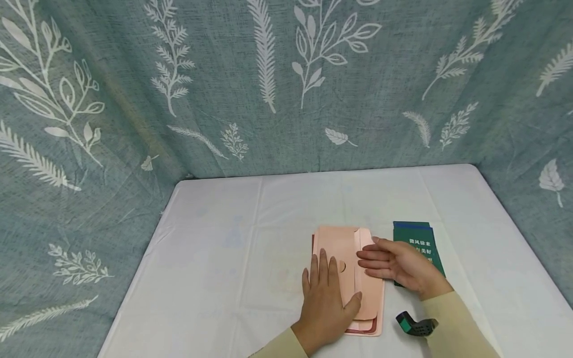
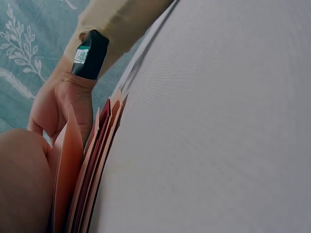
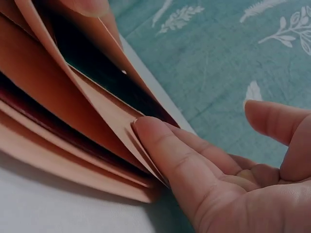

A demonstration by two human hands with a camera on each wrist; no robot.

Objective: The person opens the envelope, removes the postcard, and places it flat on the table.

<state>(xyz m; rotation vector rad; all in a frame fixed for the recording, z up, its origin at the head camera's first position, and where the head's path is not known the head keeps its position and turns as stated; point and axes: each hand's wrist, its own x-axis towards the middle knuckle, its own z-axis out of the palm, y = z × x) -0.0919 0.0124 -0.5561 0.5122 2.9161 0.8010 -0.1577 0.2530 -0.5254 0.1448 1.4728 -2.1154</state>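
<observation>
A pink paper envelope (image 1: pixel 335 238) with a small half-round cut lies on top of a stack of pink and dark red envelopes (image 1: pixel 379 328). My left hand (image 1: pixel 324 308) rests on its lower left part, fingers spread. At its right edge, the straight fingertips of my right hand (image 1: pixel 398 261) touch the flap. In the right wrist view, the top envelope's mouth gapes, with a dark green piece (image 3: pixel 102 73) inside; my right fingers (image 3: pixel 163 141) lie against the paper edge. The left wrist view shows the top envelope (image 2: pixel 70 155) lifted apart from the stack beneath.
Dark green cards (image 1: pixel 405 233) with white characters lie partly under my right hand. A black and green device (image 1: pixel 414 325) is on the right wrist. The white-covered table (image 1: pixel 206 268) has patterned teal cloth (image 1: pixel 215 89) behind it and at both sides.
</observation>
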